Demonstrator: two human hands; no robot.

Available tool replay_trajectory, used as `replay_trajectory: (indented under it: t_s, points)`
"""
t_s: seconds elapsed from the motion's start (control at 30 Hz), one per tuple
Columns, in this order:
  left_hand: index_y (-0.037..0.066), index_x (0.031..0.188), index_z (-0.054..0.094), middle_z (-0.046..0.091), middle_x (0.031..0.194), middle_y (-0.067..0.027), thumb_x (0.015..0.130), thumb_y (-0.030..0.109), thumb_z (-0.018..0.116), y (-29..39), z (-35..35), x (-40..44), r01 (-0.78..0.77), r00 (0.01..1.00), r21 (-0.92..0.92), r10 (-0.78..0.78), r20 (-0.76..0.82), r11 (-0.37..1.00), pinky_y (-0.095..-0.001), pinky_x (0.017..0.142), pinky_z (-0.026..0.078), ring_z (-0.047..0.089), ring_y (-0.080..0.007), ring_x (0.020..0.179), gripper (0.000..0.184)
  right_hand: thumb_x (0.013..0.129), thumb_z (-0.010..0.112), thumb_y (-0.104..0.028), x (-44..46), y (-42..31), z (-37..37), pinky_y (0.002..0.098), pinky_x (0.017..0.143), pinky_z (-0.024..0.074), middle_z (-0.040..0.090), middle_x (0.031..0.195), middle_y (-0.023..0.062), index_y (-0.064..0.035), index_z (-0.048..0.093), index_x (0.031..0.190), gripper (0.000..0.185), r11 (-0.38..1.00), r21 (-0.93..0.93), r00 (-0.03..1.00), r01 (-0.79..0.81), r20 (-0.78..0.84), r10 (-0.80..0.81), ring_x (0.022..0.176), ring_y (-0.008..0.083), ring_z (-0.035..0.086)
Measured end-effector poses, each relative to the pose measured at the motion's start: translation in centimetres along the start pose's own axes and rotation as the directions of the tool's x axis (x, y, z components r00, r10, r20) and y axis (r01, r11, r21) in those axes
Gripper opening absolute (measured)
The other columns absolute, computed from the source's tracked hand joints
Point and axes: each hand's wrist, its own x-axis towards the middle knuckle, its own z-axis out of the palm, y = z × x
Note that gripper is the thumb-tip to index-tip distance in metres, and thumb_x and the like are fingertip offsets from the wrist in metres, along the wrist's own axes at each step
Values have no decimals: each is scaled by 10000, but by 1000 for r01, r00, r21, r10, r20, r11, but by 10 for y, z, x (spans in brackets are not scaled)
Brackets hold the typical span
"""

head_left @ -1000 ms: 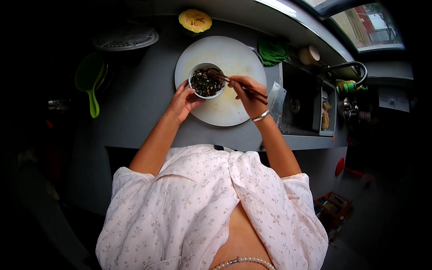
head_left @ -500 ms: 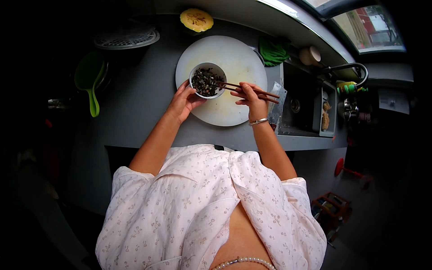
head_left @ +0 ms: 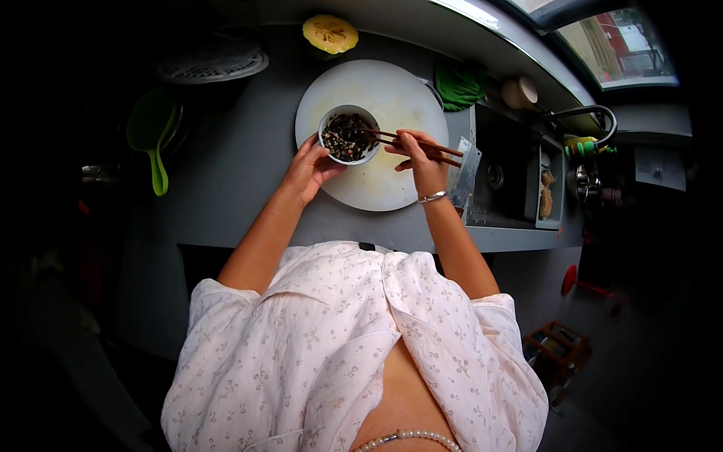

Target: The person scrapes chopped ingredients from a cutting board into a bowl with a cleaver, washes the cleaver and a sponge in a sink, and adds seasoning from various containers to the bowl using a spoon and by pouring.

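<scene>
A white bowl (head_left: 368,156) of dark chopped food (head_left: 346,138) with small pale and reddish bits stands over a round white cutting board (head_left: 399,188). My left hand (head_left: 309,170) grips the bowl's near left side, fingers and thumb around its wall. In my right hand (head_left: 423,162) is a pair of brown chopsticks (head_left: 449,157), pinched near the middle. Their tips reach over the right rim into the food, where the very ends are hidden.
Behind the board lies a cut yellow squash (head_left: 330,34). A green cloth (head_left: 458,89) sits by the sink (head_left: 503,143) at right, beside a clear plastic piece (head_left: 464,179). To the left are a green strainer (head_left: 153,139) and a grey perforated lid (head_left: 215,66).
My right hand has shifted the chopsticks slightly, their outer ends now nearer the hand and higher. The food in the bowl looks rearranged. My left hand keeps its hold on the bowl.
</scene>
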Motion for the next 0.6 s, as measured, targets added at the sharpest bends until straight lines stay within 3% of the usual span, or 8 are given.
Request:
replay_trajectory:
  t_s: [0.13, 0.27, 0.4, 0.6]
  points:
    - [68, 1420, 306, 511, 1248, -158, 860, 30, 486, -1, 0, 0, 6, 1000, -7, -6, -2, 1000, -461, 874, 558, 596, -296, 1070, 589, 930, 596, -190, -15, -30, -7, 215, 474, 519, 690, 892, 100, -1, 646, 1021, 216, 997, -53, 999, 52, -10, -52, 805, 189, 712]
    - [66, 1402, 336, 516, 1243, -154, 845, 38, 521, 0, 2, -3, 5, 1000, -6, -5, -20, 1000, -454, 903, 547, 587, -290, 1092, 588, 921, 609, -198, -24, -21, -14, 214, 464, 510, 684, 891, 97, -1, 641, 995, 212, 992, -110, 998, -58, 0, 58, 787, 181, 711]
    - [68, 1408, 342, 518, 1249, -149, 849, 37, 519, 0, 3, -2, 9, 1000, -11, -9, -11, 1000, -446, 896, 550, 588, -282, 1091, 587, 912, 608, -189, -21, 18, -5, 245, 466, 522, 682, 892, 129, 15, 625, 1014, 229, 970, 151, 976, -191, -78, 204, 792, 236, 711]
    - [72, 1416, 320, 505, 1262, -157, 878, 35, 477, 0, 0, -1, 3, 1000, 6, -4, 15, 1000, -466, 890, 550, 592, -293, 1085, 561, 896, 601, -143, -18, 36, -4, 247, 523, 578, 679, 930, 168, 46, 607, 1012, 221, 851, 464, 938, -246, -108, 330, 820, 275, 708]
